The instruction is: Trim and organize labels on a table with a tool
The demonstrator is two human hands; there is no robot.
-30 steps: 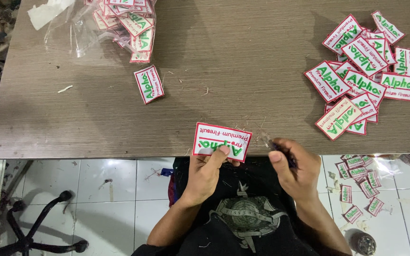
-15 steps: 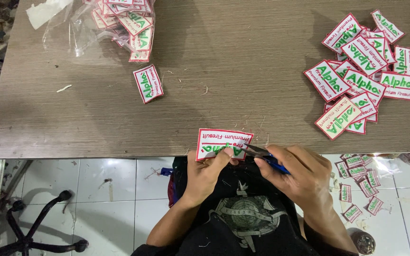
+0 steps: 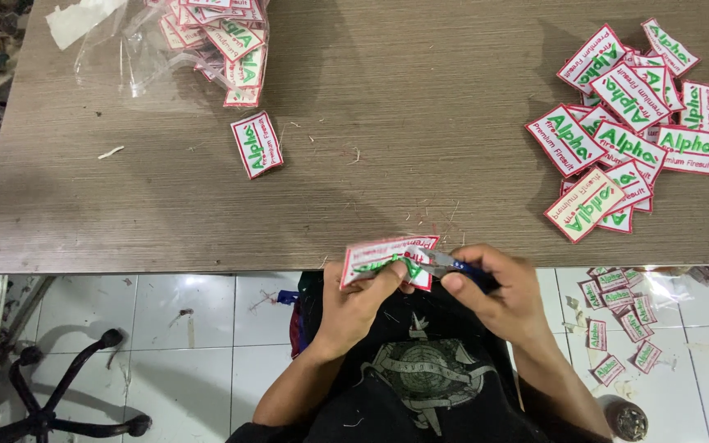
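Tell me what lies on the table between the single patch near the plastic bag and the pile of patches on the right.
In the head view, between the single patch and the pile of patches the table holds only scattered thread scraps; no other patch lies there.

White red-edged patch [image 3: 383,256], tilted, at table edge, blue-handled snips [image 3: 453,266] touching it

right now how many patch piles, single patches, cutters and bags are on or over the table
patch piles: 2, bagged pile and right pile
single patches: 2, lone patch on the table and held patch in the left hand
snips: 1, in the right hand
bag: 1
total: 6
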